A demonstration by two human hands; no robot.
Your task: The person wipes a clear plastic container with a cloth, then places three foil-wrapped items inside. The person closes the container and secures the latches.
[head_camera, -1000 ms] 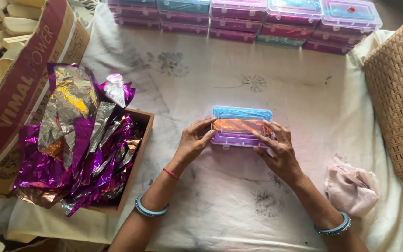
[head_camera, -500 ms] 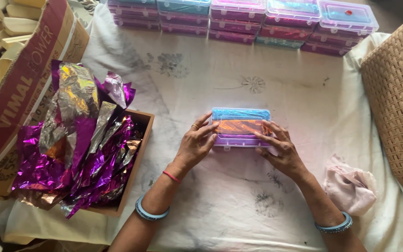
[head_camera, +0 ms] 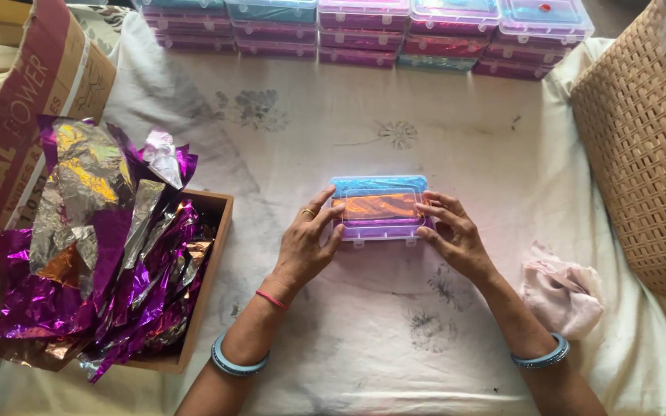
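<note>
Centrally, left hand (head_camera: pixel 306 246) and right hand (head_camera: pixel 452 235) press flat, fingers spread, on the small clear plastic box (head_camera: pixel 379 209) mid-frame on the white cloth (head_camera: pixel 395 331); uneven pressure could skew the lid or slide it.

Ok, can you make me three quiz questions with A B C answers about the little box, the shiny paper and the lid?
1. Where is the shiny purple foil?
A. In the wooden tray on the person's left
B. In the woven basket
C. On top of the stacked boxes

2. What colour are the bangles on both wrists?
A. Red
B. Light blue
C. Green

3. How is the small plastic box between the hands?
A. Open and empty
B. Lid shut, something orange inside
C. Tipped on its end

Answers:
1 A, the foil spills out of the wooden tray.
2 B, each wrist wears a light blue bangle.
3 B, the left hand and right hand press on the shut clear lid.
</note>
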